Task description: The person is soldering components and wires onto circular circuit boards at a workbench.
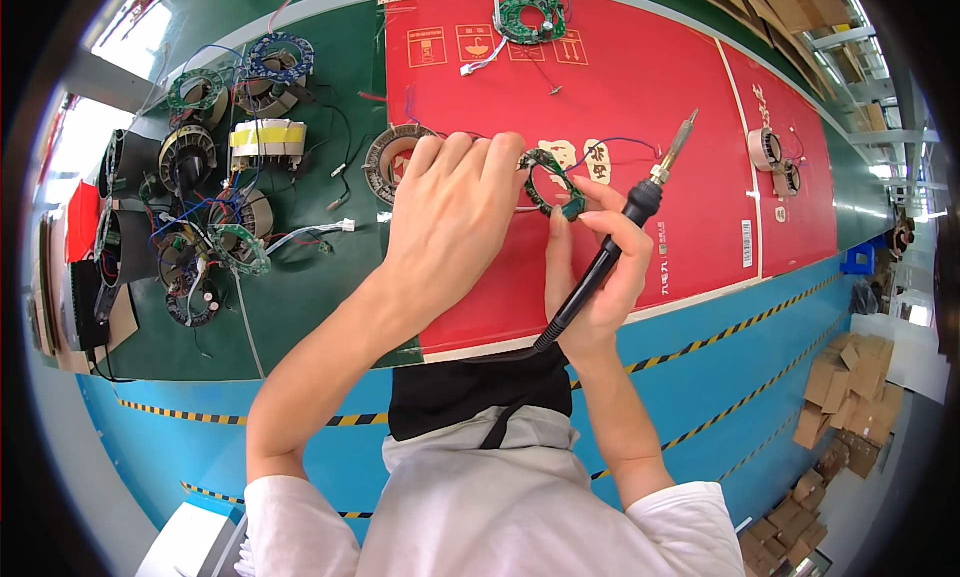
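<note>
Over the red sheet, a green ring-shaped circuit board [545,158] is pinched between the thumb and fingers of my right hand [597,302]. The same hand also carries a soldering iron [643,203], its dark handle lying across the palm and its metal tip pointing up and right, away from the board. My left hand [452,209] is closed, back upward, with its knuckles at the board's left edge. Its fingertips are hidden, so what they grip does not show. Behind that hand lies a ring-shaped motor stator [378,169], partly covered. A thin blue wire [618,140] runs beyond the board.
Several stators, wires and ring boards crowd the green mat at left, including a yellow-banded stator [268,143]. Another green ring board [530,19] with white-plugged leads lies at the far edge. Two small stators [766,151] sit at right on the red sheet [690,232].
</note>
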`<action>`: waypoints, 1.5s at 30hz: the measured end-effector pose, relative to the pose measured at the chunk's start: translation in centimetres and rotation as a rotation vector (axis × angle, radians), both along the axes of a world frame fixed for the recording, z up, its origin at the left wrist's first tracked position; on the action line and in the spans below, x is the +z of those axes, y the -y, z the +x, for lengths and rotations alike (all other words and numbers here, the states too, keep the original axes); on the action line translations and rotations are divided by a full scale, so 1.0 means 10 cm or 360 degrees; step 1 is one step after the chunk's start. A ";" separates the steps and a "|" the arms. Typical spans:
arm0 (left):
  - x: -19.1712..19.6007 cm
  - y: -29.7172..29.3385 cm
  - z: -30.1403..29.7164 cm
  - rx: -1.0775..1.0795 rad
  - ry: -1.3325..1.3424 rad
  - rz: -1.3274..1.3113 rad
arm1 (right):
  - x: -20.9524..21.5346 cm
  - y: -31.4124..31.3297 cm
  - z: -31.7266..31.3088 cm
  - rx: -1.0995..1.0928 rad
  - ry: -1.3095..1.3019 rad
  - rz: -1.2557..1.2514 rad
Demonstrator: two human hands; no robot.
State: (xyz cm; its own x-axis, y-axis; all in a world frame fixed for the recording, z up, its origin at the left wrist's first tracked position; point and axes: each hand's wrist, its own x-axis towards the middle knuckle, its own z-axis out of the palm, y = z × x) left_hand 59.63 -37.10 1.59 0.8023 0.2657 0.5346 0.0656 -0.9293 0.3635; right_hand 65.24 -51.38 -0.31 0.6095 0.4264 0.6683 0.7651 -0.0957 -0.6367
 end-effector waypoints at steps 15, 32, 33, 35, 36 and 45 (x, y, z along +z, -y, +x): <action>0.02 -0.15 -0.01 -0.0300 0.0055 -0.0063 | 0.00 -0.01 0.00 0.0098 0.0107 0.0026; 0.01 0.01 -0.06 -0.0495 0.0212 -0.0435 | 0.08 -0.21 0.04 0.0573 -0.0586 0.0473; 0.02 0.02 -0.06 -0.0508 0.0226 -0.0462 | 0.07 -0.21 0.05 0.0630 -0.0587 0.0552; 0.05 0.04 -0.06 -0.0560 0.0273 -0.0507 | 0.08 -0.17 0.06 0.0586 -0.0418 0.0434; 0.06 0.05 -0.07 -0.0558 0.0276 -0.0510 | 0.09 -0.16 0.06 0.0586 -0.0386 0.0423; 0.06 0.10 -0.09 -0.0549 0.0202 -0.0227 | 0.09 -0.19 0.02 0.0386 -0.0280 0.0449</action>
